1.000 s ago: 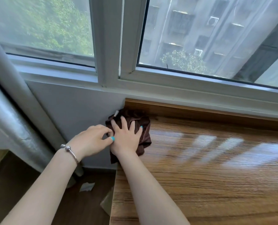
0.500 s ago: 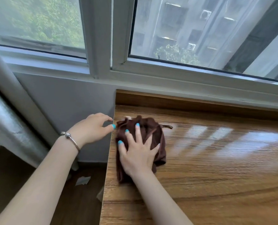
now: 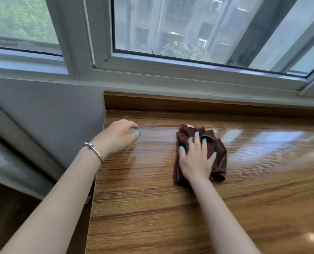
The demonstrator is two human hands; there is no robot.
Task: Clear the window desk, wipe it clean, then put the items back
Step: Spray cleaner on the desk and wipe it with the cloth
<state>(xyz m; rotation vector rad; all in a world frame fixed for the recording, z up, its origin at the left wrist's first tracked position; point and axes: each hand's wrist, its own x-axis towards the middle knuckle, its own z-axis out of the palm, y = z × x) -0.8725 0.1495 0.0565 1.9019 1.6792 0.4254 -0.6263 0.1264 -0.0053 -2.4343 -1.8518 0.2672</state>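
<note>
A crumpled dark brown cloth (image 3: 219,153) lies on the glossy wooden desk (image 3: 152,208), a short way in from its back left corner. My right hand (image 3: 196,160) presses flat on the cloth with fingers spread. My left hand (image 3: 116,137) hovers or rests at the desk's left edge near the back corner, fingers loosely curled and holding nothing; a silver bracelet sits on that wrist.
A raised wooden ledge (image 3: 189,102) runs along the back of the desk under the white window frame (image 3: 171,77). A grey wall (image 3: 51,110) and a grey curtain (image 3: 11,162) stand left of the desk. The floor lies below at the lower left.
My right hand has slid the cloth from the back left corner to the right along the desk. My left hand has stayed at the left edge, apart from the cloth now.
</note>
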